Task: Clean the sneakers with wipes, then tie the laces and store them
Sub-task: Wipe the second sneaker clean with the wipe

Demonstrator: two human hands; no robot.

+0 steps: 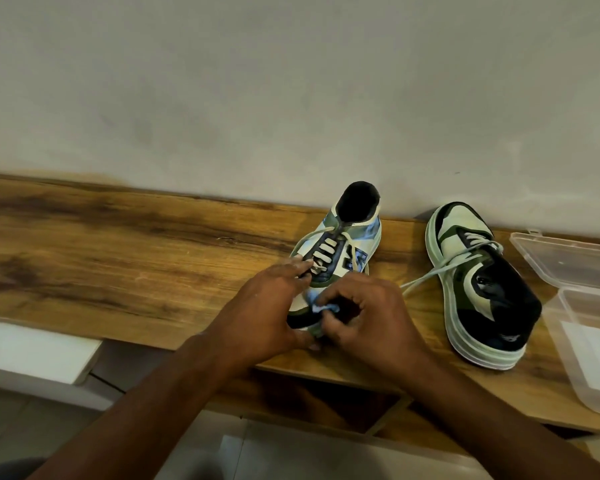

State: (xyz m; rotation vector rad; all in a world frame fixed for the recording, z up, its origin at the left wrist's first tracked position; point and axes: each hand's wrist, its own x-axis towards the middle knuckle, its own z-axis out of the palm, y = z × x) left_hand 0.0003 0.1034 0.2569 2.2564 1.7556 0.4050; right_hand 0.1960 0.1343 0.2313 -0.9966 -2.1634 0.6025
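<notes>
Two green, white and black sneakers stand on a wooden shelf. The left sneaker has its toe toward me, laces loose. My left hand grips that sneaker's toe from the left side. My right hand presses a small crumpled pale wipe onto the toe, fingers curled around it. The toe itself is mostly hidden under both hands. The right sneaker stands apart to the right, heel toward me, with one lace trailing left across the wood.
An open clear plastic box with its lid raised sits at the shelf's right end; a white sheet lies inside. A grey wall runs behind the shelf. A white block sits lower left, below the shelf edge.
</notes>
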